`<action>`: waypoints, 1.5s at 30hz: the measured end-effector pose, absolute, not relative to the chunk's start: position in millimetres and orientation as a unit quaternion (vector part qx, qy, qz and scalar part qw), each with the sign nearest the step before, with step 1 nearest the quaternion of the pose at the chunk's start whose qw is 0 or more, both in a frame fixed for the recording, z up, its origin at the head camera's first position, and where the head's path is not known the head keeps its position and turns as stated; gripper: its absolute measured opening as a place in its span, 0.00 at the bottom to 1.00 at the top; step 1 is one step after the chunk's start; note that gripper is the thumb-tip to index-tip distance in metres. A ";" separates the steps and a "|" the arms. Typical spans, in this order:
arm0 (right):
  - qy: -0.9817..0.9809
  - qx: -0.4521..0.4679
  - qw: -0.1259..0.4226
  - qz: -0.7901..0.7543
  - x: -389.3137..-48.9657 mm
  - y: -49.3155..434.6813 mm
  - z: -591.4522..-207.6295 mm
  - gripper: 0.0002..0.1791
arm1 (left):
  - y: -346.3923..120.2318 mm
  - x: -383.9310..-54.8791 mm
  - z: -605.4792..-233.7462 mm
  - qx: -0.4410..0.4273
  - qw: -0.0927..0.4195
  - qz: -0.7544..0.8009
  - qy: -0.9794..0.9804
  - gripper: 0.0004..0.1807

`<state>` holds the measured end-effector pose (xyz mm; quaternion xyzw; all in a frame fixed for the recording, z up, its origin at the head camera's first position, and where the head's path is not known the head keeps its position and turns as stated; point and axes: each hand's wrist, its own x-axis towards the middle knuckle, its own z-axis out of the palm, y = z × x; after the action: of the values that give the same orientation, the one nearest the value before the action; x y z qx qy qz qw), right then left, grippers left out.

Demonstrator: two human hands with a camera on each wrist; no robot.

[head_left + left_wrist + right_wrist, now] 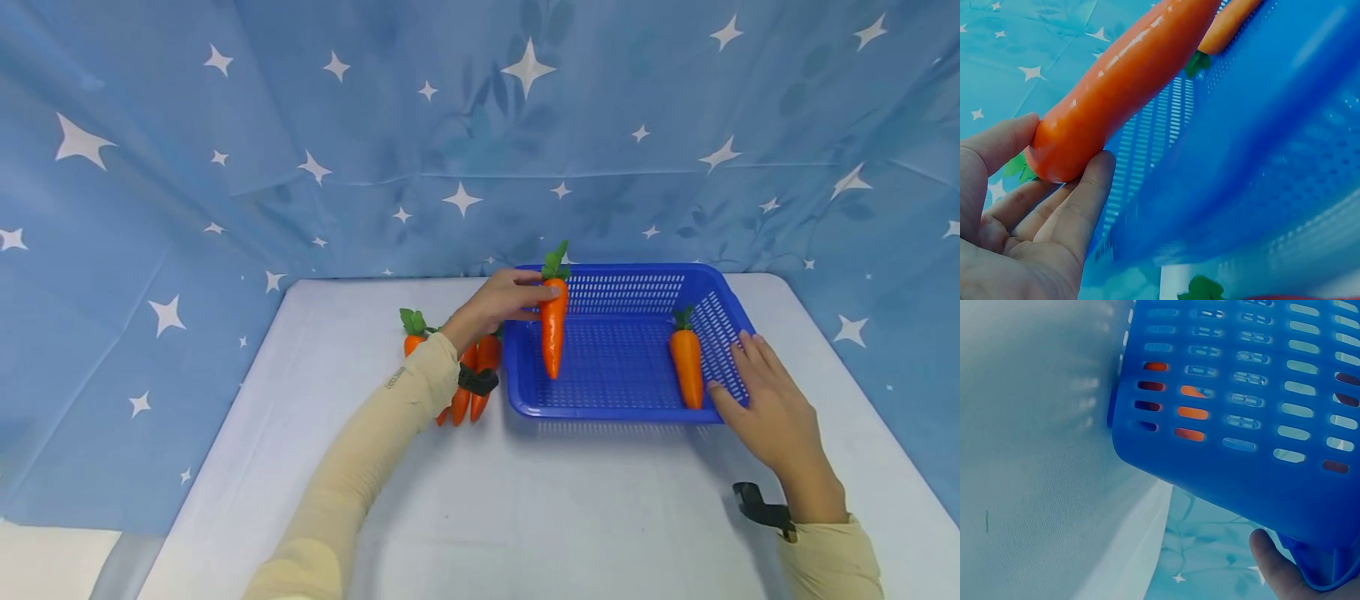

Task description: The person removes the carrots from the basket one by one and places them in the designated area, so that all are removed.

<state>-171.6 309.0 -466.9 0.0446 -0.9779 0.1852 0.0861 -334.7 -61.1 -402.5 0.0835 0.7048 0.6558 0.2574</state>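
Observation:
My left hand (502, 302) pinches an orange toy carrot (552, 329) near its thick, leafy end. In the head view this carrot overlaps the left part of a blue plastic basket (615, 414), its tip pointing down. The left wrist view shows the thumb and fingertips on either side of the held carrot (1116, 87). Another carrot (687, 367) lies inside the basket at the right. With fairly straight fingers, my right hand (776, 408) rests against the basket's right rim near the front corner. Its thumb (1272, 559) shows beside the rim in the right wrist view.
Several more carrots (461, 400) lie left of the basket, partly hidden beneath my left forearm. Everything stands on a white-covered table (525, 517). Behind it hangs a blue cloth (375, 125) with white stars.

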 end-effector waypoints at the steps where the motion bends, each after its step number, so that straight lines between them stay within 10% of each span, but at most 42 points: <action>1: -0.978 0.045 0.086 0.185 -171.7 309.3 -466.9 0.44 | -63.4 -334.5 -402.5 0.080 0.257 0.659 0.702 0.37; 45: -0.979 0.044 0.082 0.184 -170.6 308.6 -465.0 0.44 | -182.0 -313.0 -407.4 0.023 0.184 0.689 0.701 0.40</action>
<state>-170.6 308.6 -465.0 0.0439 -0.9785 0.1841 0.0818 -313.0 -182.0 -407.4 0.0232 0.7006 0.6892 0.1835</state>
